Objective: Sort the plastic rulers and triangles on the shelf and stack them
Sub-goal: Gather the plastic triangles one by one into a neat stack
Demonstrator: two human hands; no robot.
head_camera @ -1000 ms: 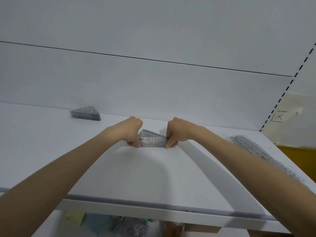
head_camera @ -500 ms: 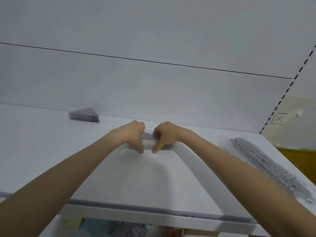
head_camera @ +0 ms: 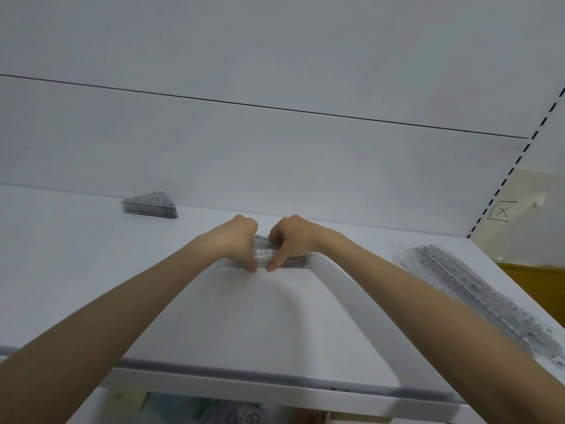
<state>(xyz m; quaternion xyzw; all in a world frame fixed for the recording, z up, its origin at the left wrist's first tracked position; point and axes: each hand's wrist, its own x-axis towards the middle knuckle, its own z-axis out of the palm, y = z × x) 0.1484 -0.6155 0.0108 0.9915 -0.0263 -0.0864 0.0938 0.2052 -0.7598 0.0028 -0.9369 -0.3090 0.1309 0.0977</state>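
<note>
A small stack of clear plastic triangles [head_camera: 293, 261] lies on the white shelf [head_camera: 91, 270] in the middle. My left hand [head_camera: 241, 240] and my right hand [head_camera: 290, 238] sit side by side on top of it, fingers curled down over its front edge, almost touching each other. Most of the stack is hidden under the hands. A second neat stack of triangles [head_camera: 149, 205] rests at the back left against the wall. A loose, spread pile of long clear rulers [head_camera: 477, 289] lies along the right side of the shelf.
The shelf's front edge [head_camera: 275, 381] runs across the bottom, with coloured items on a lower shelf beneath it. A white back wall rises behind. At the right, a slotted upright [head_camera: 516, 166] ends the shelf; a yellow surface lies beyond.
Both hands have slid inward along the middle stack, from its two ends toward its centre, until they nearly meet. The view has shifted slightly, showing more of the ruler pile.
</note>
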